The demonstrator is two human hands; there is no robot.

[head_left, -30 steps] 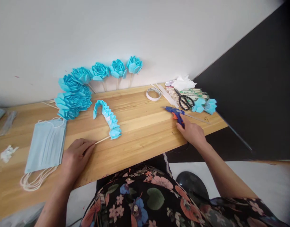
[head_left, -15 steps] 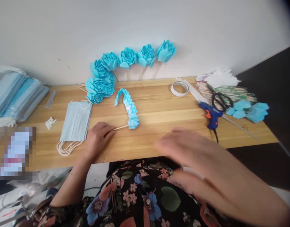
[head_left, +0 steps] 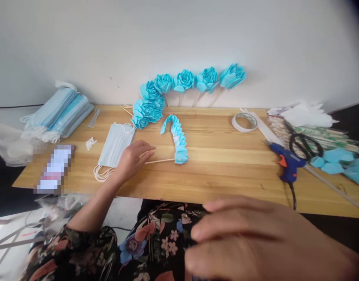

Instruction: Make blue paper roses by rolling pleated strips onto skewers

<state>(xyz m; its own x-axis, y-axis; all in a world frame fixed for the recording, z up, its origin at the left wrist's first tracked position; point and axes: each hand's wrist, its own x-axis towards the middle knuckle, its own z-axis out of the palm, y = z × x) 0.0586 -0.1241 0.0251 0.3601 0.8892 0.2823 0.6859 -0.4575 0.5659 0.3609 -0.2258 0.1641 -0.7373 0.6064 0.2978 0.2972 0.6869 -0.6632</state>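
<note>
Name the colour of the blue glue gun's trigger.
Orange; the glue gun's trigger shows best in the head view.

1. The left forearm [head_left: 99,205], bare, lay at eight o'clock in the view, slanting up toward one o'clock.
2. The left hand [head_left: 133,159], between eight and nine o'clock, had its back turned up and its fingers loosely extended toward two o'clock.
3. The right hand [head_left: 252,242] loomed large and blurred at five o'clock, unclenched, its slightly parted fingers pointing toward nine.
4. The right wrist [head_left: 328,253] showed at four o'clock.
</note>
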